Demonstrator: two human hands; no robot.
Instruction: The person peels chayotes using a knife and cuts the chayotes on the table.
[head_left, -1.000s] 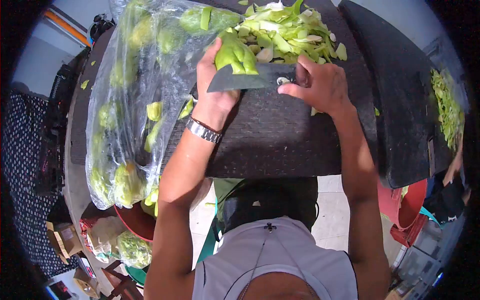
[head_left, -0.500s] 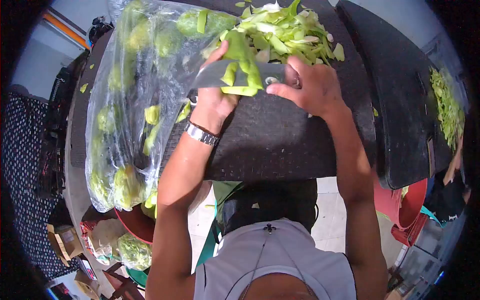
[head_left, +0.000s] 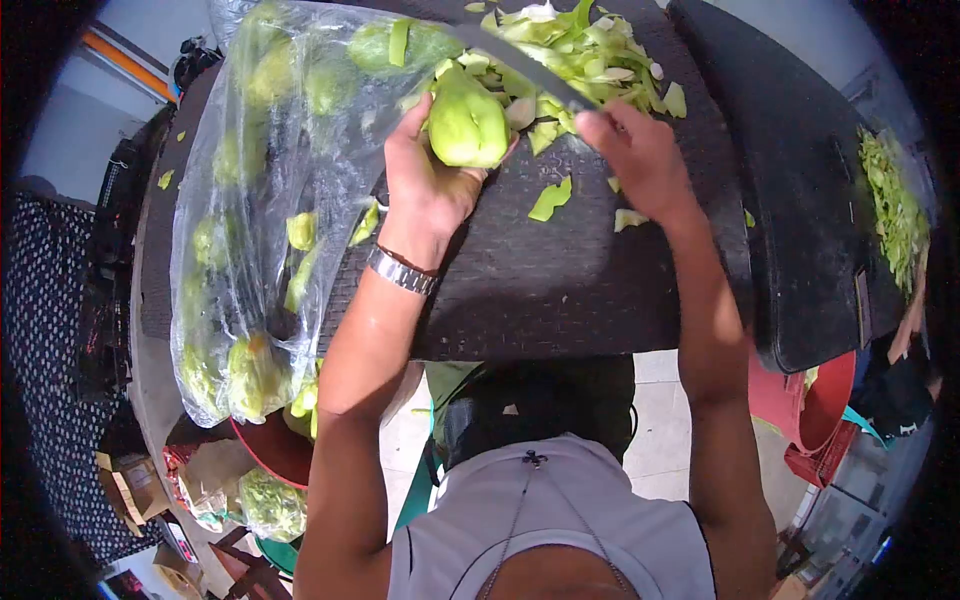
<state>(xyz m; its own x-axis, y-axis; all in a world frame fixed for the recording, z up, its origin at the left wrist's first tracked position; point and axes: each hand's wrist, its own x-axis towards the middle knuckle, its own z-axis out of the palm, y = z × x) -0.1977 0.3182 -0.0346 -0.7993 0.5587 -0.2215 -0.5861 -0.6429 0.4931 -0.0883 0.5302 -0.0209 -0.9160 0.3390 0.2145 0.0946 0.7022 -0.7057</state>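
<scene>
A pale green chayote [head_left: 468, 125] rests in my left hand [head_left: 430, 190], whose fingers wrap it from the left and below. Its surface looks mostly peeled. My right hand [head_left: 640, 160] is closed around the handle of a knife [head_left: 525, 65]; the blade points up and left, beyond the chayote and apart from it. A pile of green peels [head_left: 600, 60] lies behind, partly under the blade. One loose peel [head_left: 550, 199] sits on the dark table [head_left: 520, 290] between my hands.
Whole chayotes fill a clear plastic bag [head_left: 270, 180] along the table's left side. At right stands another black surface [head_left: 790, 200] with shredded green pieces [head_left: 895, 215] beyond it. Red tubs stand low at left [head_left: 275, 455] and right [head_left: 825, 410].
The knife has swung up and away from the chayote, its blade now angled to the back left. A strip of peel has come off and a piece lies on the table.
</scene>
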